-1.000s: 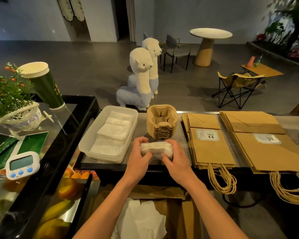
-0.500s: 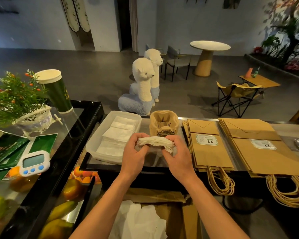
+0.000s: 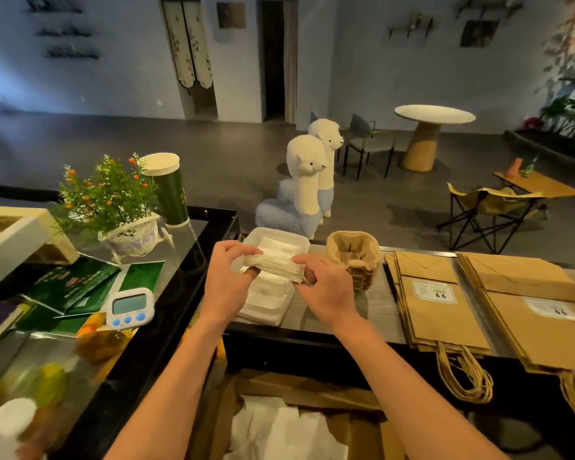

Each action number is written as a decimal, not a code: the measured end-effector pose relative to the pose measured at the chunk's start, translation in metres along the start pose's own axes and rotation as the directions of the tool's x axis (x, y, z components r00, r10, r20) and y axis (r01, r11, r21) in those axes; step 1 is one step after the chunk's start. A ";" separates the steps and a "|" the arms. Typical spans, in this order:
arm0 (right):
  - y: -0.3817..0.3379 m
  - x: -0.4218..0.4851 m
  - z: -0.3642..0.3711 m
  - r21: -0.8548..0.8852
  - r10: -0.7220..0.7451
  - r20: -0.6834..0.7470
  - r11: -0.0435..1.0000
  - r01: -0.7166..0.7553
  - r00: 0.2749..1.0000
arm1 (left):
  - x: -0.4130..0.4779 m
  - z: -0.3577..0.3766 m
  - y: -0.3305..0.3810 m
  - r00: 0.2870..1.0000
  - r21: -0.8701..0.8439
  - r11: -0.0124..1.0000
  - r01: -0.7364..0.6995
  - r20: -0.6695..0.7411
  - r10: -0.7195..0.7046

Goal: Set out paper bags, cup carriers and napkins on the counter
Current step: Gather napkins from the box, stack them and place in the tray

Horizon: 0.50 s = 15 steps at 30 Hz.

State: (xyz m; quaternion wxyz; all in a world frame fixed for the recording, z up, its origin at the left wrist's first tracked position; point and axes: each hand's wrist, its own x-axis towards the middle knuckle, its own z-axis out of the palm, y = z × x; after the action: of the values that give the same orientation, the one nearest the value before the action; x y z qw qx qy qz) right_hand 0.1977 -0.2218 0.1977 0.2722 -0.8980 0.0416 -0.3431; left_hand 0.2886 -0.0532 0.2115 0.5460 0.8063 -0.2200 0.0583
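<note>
Across the counter [image 3: 342, 313], both hands grip one napkin stack [image 3: 273, 264] above the white tray [image 3: 279, 235]: left hand [image 3: 228, 282] curled on its left end, right hand [image 3: 326, 287] pinching its right end. Cup carriers [image 3: 354, 255] and paper bags [image 3: 439, 303] lie to the right.

I hold both bare forearms stretched forward, hands close together, knuckles up. My left hand [image 3: 228, 281] grips one end of the napkin stack [image 3: 273, 264]; my right hand [image 3: 326, 290] pinches the other.

Near counter [image 3: 377, 312] lies bare between tray [image 3: 273, 231] and paper bags [image 3: 445, 327].
</note>
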 end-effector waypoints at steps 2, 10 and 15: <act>-0.008 0.004 0.009 -0.008 -0.016 0.059 1.000 0.017 0.998 | 0.005 -0.012 -0.005 1.000 0.076 0.997 0.021 -0.008 -0.021; -0.006 0.019 0.027 -0.170 -0.018 0.344 0.982 0.081 0.939 | 0.012 -0.023 -0.031 0.992 0.332 0.941 0.065 0.084 -0.098; -0.010 0.031 0.029 -0.253 -0.002 0.480 0.957 0.141 0.877 | 0.014 -0.019 -0.036 0.989 0.501 0.865 0.004 0.129 -0.079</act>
State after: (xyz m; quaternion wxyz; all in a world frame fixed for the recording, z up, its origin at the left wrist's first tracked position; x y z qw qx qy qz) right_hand 0.2387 -0.2082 0.2038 0.1314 -0.9848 -0.0119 -0.1130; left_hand 0.3191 -0.0288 0.1927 0.3024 0.9266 -0.2192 0.0427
